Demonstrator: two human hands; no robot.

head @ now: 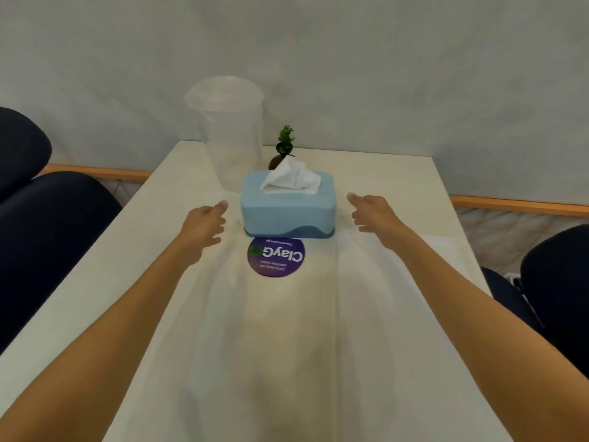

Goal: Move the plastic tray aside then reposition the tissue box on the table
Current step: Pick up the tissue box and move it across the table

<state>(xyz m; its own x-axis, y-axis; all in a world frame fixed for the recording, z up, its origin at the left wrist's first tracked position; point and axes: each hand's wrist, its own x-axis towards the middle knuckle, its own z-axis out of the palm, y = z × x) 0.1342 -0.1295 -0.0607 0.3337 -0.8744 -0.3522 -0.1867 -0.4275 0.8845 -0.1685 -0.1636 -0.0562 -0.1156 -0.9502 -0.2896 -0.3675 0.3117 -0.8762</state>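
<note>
A light blue tissue box (287,212) with a white tissue sticking out of its top stands in the middle of the white table (127,266). My left hand (204,224) hovers just to the left of the box, fingers apart and holding nothing. My right hand (373,213) is a little to the right of the box, also with spread fingers and nothing in it. Neither hand touches the box. A clear, rounded plastic tray (229,129) stands upright behind the box at the table's far edge, close to the wall.
A small green plant in a dark pot (285,140) sits right behind the tissue box. A round purple sticker (276,257) lies on the table in front of the box. Dark chairs flank the table on the left (47,234) and right (554,282).
</note>
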